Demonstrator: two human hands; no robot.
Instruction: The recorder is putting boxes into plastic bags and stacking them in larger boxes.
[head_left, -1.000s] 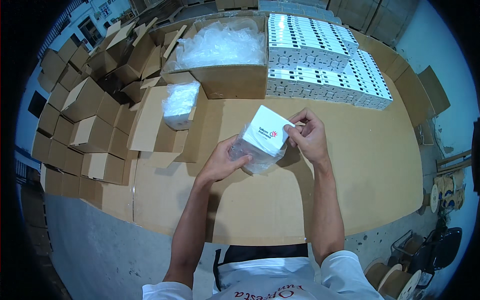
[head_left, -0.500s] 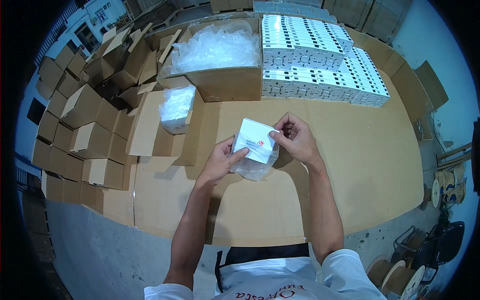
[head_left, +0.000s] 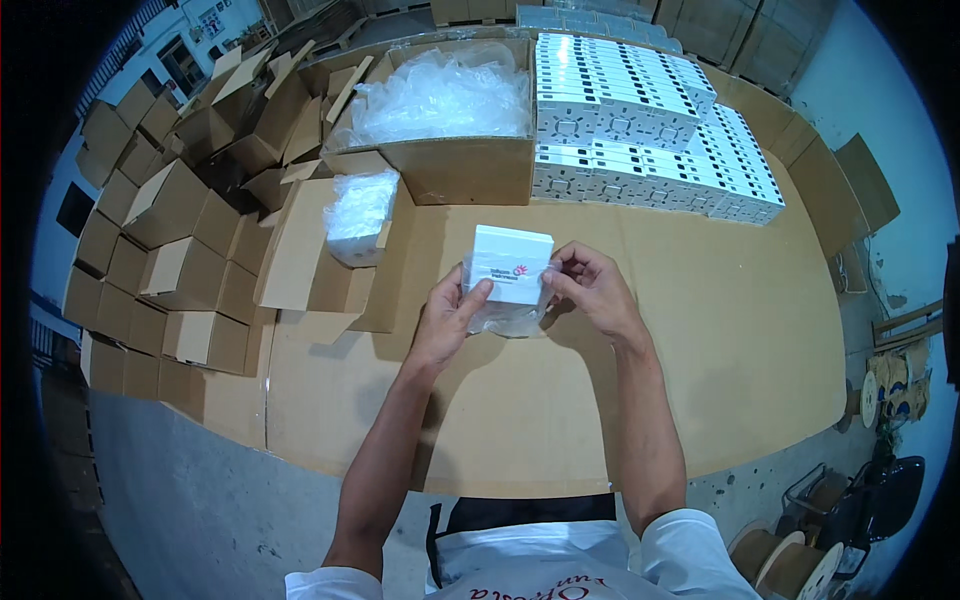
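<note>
Two bare hands meet over the middle of the cardboard-covered desk (head_left: 700, 330), and between them sits a small flat white square box with a red mark on its face (head_left: 511, 264). The left hand (head_left: 450, 318) grips the box's near left corner, thumb on the face and fingers curled behind. The right hand (head_left: 592, 290) pinches the box's right edge between thumb and fingertips. A clear thin plastic bag (head_left: 500, 318) wraps the lower part of the box and hangs crumpled just below it, between both hands; the box's upper half stands out of the bag's mouth.

Beyond the hands, a large open brown cardboard carton (head_left: 470, 170) is heaped with crumpled clear plastic bags (head_left: 440, 95). Just beside it, beyond the right hand, white flat boxes lie stacked in tight rows (head_left: 640, 130), several layers high. To the left of the left hand, a smaller open cardboard box (head_left: 320, 270) holds a bundle of clear plastic bags (head_left: 358, 210). Farther left, well apart from the hands, many open brown cardboard cartons (head_left: 170, 230) crowd together off the desk's edge; what they contain cannot be told.
</note>
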